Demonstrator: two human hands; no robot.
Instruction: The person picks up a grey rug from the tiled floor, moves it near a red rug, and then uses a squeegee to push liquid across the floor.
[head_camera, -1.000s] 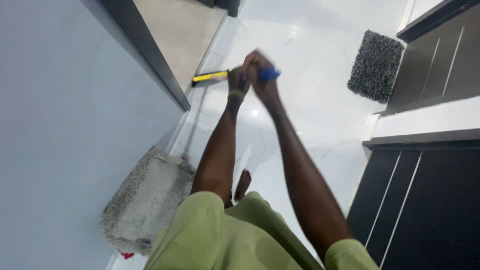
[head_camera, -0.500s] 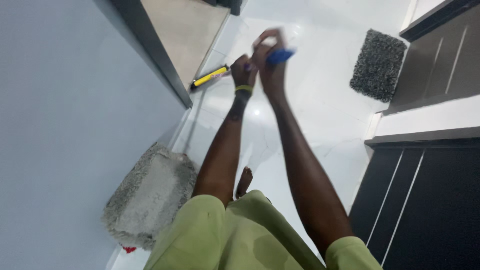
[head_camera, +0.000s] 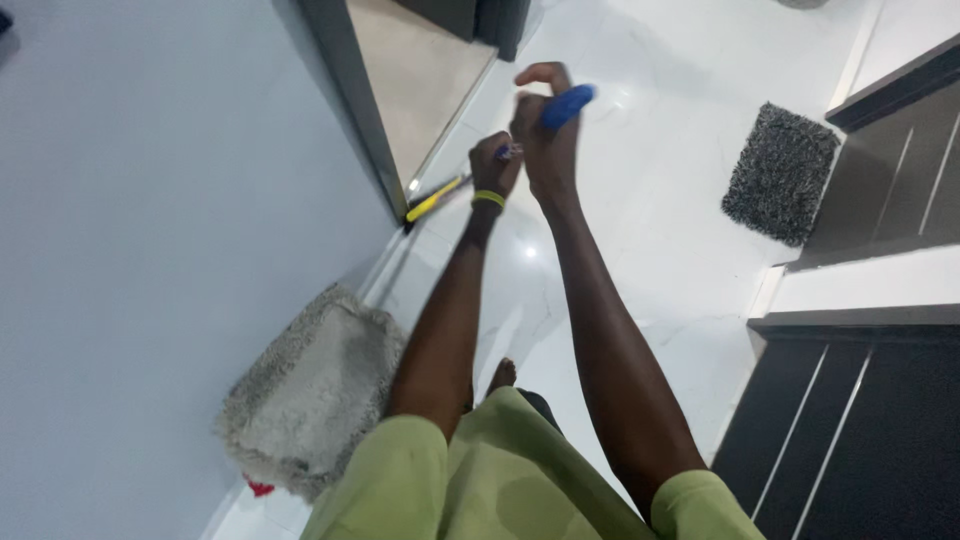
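So the biggest thing here is the pale grey wall (head_camera: 150, 200) filling the whole left side, and next to it a glossy white tiled floor (head_camera: 660, 230) that's bouncing light back. On the right there's a dark panelled door (head_camera: 860, 430) with thin light stripes. Down by the wall sits a shaggy light grey mat (head_camera: 310, 390), a bit rumpled, with something small and red poking out under its near edge. Further off, near the dark panels, a smaller dark speckled mat (head_camera: 780, 175) lies flat on the tiles.

The person's in a light green top, both arms stretched out in front, one bare foot just visible on the floor. Right hand (head_camera: 548, 140) is closed around the blue grip (head_camera: 568, 104) at the top of a long mop handle, thumb curled over it. Left hand (head_camera: 494, 165), yellow band on the wrist, is clenched round the same handle just below, the two hands almost touching. The handle runs down and left from there, with a yellow section (head_camera: 436, 198) near the bottom edge of the door frame (head_camera: 355, 100). Can't make out the far end of it.
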